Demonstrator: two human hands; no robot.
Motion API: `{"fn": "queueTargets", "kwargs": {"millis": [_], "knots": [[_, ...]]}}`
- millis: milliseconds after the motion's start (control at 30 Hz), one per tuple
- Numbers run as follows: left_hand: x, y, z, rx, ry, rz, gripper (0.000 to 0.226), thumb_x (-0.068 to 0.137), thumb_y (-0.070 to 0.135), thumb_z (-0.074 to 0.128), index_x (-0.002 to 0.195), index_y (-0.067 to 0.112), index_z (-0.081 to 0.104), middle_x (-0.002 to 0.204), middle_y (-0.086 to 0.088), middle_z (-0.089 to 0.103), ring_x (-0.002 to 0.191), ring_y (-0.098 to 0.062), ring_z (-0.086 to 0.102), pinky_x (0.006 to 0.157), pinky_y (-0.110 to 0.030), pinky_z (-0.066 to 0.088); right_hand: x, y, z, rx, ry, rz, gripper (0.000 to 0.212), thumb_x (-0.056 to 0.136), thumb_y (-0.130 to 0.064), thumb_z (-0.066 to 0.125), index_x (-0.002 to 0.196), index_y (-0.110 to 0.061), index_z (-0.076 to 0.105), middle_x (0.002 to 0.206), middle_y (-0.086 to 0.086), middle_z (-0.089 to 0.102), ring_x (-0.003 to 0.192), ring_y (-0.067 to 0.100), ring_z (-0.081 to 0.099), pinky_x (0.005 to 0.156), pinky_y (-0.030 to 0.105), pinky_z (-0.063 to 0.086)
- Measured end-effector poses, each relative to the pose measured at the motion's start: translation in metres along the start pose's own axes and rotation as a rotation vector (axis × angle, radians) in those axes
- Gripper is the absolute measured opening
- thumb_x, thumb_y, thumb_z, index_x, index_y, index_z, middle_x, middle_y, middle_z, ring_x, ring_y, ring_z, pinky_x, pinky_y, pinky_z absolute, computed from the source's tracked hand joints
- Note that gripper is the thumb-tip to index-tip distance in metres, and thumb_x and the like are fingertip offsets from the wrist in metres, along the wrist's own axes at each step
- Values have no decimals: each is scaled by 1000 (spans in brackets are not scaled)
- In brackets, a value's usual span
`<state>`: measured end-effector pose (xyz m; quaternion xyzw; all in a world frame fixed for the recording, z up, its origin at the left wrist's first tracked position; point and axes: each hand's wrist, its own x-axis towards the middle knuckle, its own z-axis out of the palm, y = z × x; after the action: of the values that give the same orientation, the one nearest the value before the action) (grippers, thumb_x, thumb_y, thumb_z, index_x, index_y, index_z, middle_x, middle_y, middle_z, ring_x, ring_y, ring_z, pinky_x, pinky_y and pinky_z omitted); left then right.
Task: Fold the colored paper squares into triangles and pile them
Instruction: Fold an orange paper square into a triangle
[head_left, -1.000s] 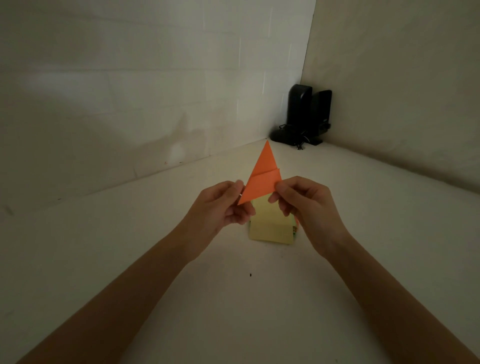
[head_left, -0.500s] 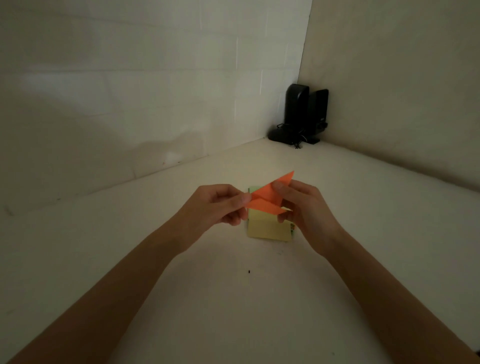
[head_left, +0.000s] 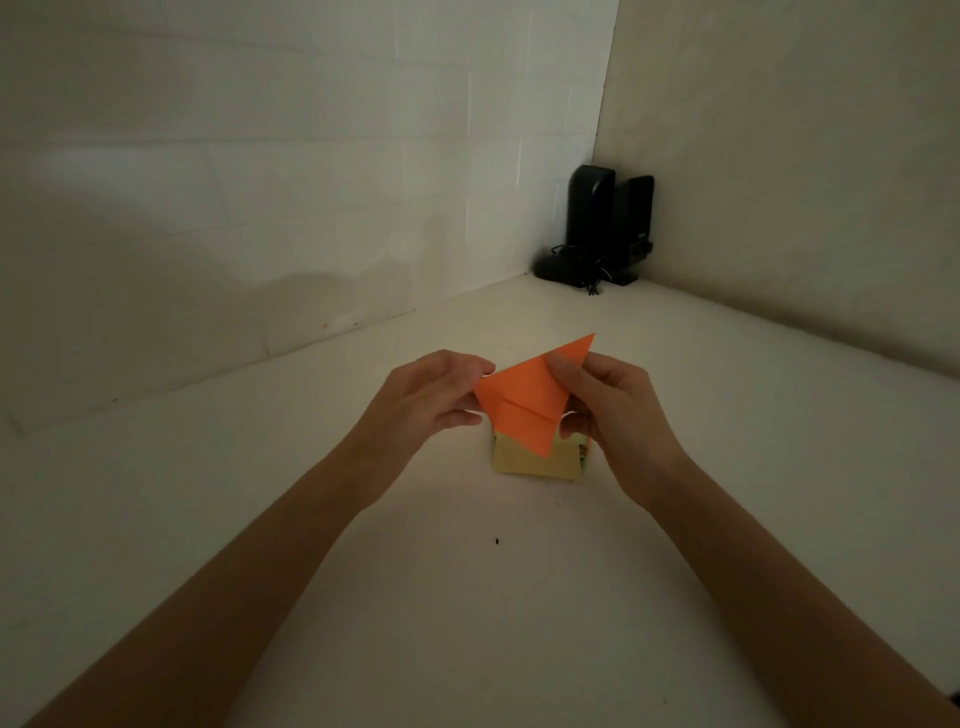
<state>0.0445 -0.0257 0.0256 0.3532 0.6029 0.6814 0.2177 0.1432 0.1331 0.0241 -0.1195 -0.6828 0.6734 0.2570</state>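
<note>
An orange folded paper triangle (head_left: 524, 402) is held in the air above the white table. My left hand (head_left: 431, 397) pinches its left corner. My right hand (head_left: 610, 402) pinches its right side, thumb on top near the upper tip. The triangle's long point aims up and to the right, and a folded flap shows on its near face. Directly below it on the table lies a stack of paper squares (head_left: 535, 460) with a pale yellow sheet on top and other colours showing at its right edge. The triangle and my right hand hide part of the stack.
Two black speakers (head_left: 608, 228) with a tangled cable stand in the far corner where the tiled wall meets the plain wall. The white table (head_left: 467, 597) stretches toward me; a tiny dark speck (head_left: 497, 541) lies on it.
The orange triangle was upright, point up, a second ago. Both hands have turned it over so its point aims up-right and its broad face shows toward me.
</note>
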Motion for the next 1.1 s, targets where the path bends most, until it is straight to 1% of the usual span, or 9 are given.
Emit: {"fn": "queueTargets", "kwargs": {"millis": [100, 200, 400, 567, 667, 767, 900, 1033, 1100], "knots": [[-2, -1, 1, 100, 4, 46, 18, 87, -3, 58, 97, 12, 61, 81, -1, 68, 78, -13, 63, 80, -29, 54, 0, 1, 0, 9, -12, 1, 19, 92, -20, 56, 87, -6, 67, 66, 1, 59, 57, 11, 53, 49, 22, 44], [-2, 0, 0, 179, 24, 101, 23, 82, -11, 59, 86, 12, 55, 78, -3, 65, 71, -14, 60, 74, -25, 53, -1, 2, 0, 12, -11, 29, 20, 91, -21, 57, 87, -5, 67, 65, 2, 58, 56, 13, 52, 49, 22, 45], [-1, -2, 4, 321, 73, 157, 26, 83, -6, 62, 88, 20, 65, 86, 5, 66, 62, -4, 59, 64, -16, 48, -3, 0, 1, 11, -35, 36, 15, 91, -22, 57, 103, -14, 63, 77, 6, 56, 64, 18, 56, 51, 24, 49], [2, -8, 0, 267, 268, 122, 14, 86, 2, 62, 85, 14, 69, 75, 2, 67, 65, -5, 63, 65, -22, 55, -4, -2, 5, 55, -80, 87, 58, 77, -42, 62, 128, -24, 42, 99, 6, 58, 67, 15, 63, 57, 28, 52], [3, -12, 1, 74, 388, -1, 8, 86, 2, 62, 92, 5, 66, 75, -3, 66, 63, -4, 64, 62, -20, 56, -8, -4, 6, -72, -147, -44, 52, 86, -14, 65, 121, -40, 38, 118, -1, 55, 80, 17, 68, 71, 35, 56], [3, -14, 3, -84, 448, -89, 9, 85, 3, 63, 94, 2, 65, 77, -8, 66, 66, -9, 66, 62, -19, 56, -10, 1, 6, -137, -325, -135, 58, 81, 18, 49, 112, -31, 56, 124, -4, 53, 90, 17, 64, 77, 30, 52], [1, -9, 8, -197, 410, -105, 9, 85, 5, 64, 93, 3, 64, 82, -11, 68, 70, -12, 69, 65, -20, 56, -11, 7, 13, -282, -367, -187, 38, 82, 7, 62, 101, -26, 65, 120, 6, 53, 103, 10, 56, 84, 17, 45], [-3, -3, 13, -236, 326, -80, 8, 86, 6, 62, 94, 5, 63, 78, -7, 72, 74, -14, 71, 63, -20, 54, -9, 8, 17, -175, -157, -197, 12, 84, -10, 65, 92, -18, 68, 99, 5, 64, 84, 5, 61, 71, 17, 48], [-3, -2, 16, -225, 284, -76, 8, 86, 7, 61, 94, 7, 62, 81, -8, 73, 78, -18, 71, 64, -21, 55, -9, 7, 16, -154, -80, -177, 11, 85, -18, 63, 92, -13, 69, 90, 5, 68, 78, 9, 63, 67, 20, 50]]}}
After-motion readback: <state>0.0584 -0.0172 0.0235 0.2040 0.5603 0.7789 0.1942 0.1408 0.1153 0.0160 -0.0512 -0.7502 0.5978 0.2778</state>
